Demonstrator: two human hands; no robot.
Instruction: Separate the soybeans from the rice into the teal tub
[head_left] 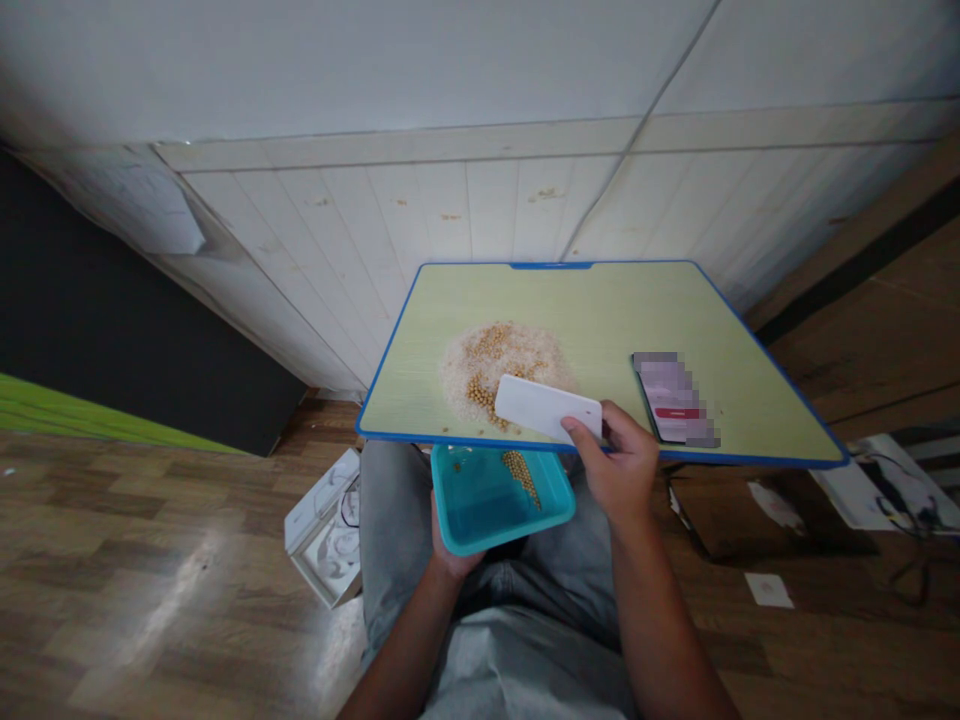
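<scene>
My left hand (448,553) grips a teal plastic tub (499,548) from beneath, just under the front edge of the table; most of its fingers are hidden behind the tub. Some tan, round soybean-like beans (523,478) lie inside the tub, towards its back right. Between the thumb and fingers of my right hand (621,462) is a flat white rectangular plate (540,405), tilted over the tabletop. Its far end touches or overhangs a spread pile of white rice-like grains (536,348) mixed with more tan beans (480,392).
The small table (630,300) has a pale yellow-green top with a blue rim. A phone (670,398) lies on its right side. On the floor stand an open white box (330,540) at left and a board with cables (892,490) at right. A wall (450,200) closes off the back.
</scene>
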